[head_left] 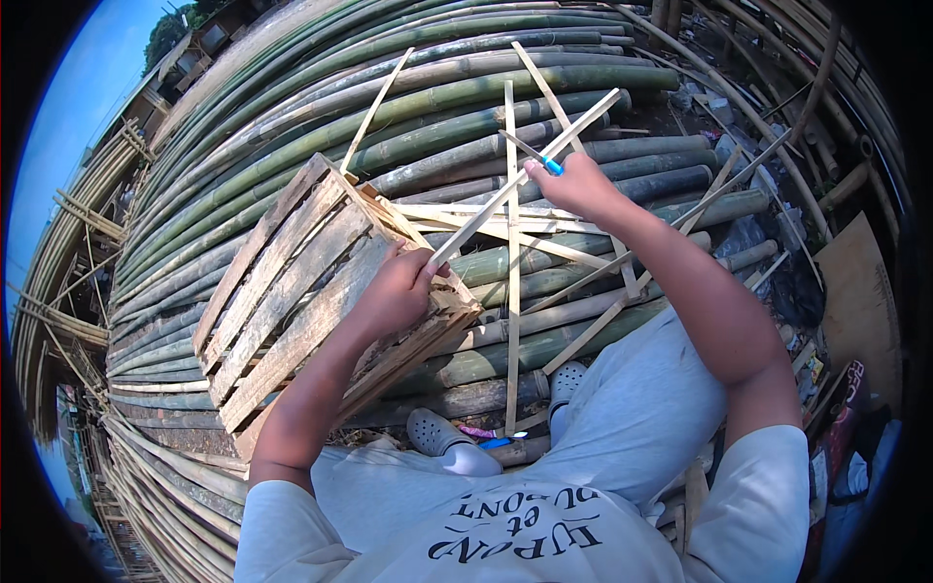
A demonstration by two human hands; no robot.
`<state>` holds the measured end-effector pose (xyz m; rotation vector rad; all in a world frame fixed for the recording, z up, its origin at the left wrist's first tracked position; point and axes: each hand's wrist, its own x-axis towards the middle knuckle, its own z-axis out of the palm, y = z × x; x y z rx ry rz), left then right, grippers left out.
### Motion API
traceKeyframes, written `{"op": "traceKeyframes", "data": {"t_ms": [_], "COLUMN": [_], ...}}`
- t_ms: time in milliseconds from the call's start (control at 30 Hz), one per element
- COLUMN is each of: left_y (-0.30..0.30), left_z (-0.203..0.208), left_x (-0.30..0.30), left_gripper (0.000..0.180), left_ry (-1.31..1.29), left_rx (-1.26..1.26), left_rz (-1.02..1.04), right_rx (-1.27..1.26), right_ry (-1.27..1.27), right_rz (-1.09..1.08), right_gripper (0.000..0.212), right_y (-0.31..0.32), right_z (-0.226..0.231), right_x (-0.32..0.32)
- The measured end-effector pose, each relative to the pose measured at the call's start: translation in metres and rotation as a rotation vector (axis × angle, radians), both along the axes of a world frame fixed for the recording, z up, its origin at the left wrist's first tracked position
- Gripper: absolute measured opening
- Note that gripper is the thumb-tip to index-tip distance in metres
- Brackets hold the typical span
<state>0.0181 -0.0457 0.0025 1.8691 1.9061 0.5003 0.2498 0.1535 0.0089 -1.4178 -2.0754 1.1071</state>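
Observation:
My left hand [397,290] is closed round the lower end of a pale split bamboo strip [484,213], which slants up and away to the right. A knife with a blue handle [552,166] sits in my closed right hand [575,188]. Its thin blade points to the far left, close to the strip. The fingers of my right hand are also against the strip; whether they grip it as well I cannot tell. Beside and partly under my left forearm stands a tilted wooden slatted crate [277,291]. More pale strips [525,222] lie across the poles at the crate's right side.
Long green and grey bamboo poles [418,112] cover the ground. A single upright-lying strip [513,291] crosses them before me. My shoes [434,431] rest among the poles. At right are a brown board [860,301] and dark plastic litter [792,291]. Stacked bamboo [53,330] stands far left.

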Motion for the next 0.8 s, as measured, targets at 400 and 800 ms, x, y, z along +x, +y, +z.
{"op": "traceKeyframes", "data": {"t_ms": [400,800], "left_y": [0.020,0.023], "left_z": [0.010,0.004], "left_x": [0.029,0.020], "left_gripper": [0.026,0.038], "left_ry": [0.157,0.110], "left_rx": [-0.074,-0.149], "left_rz": [-0.004,0.070], "right_rx": [-0.092,0.619], "right_ry": [0.120,-0.130], "right_rz": [-0.118,0.357], "right_gripper": [0.053,0.034], "right_y": [-0.004,-0.080], "right_z": [-0.028,-0.023], "right_x": [-0.026,-0.034]}}
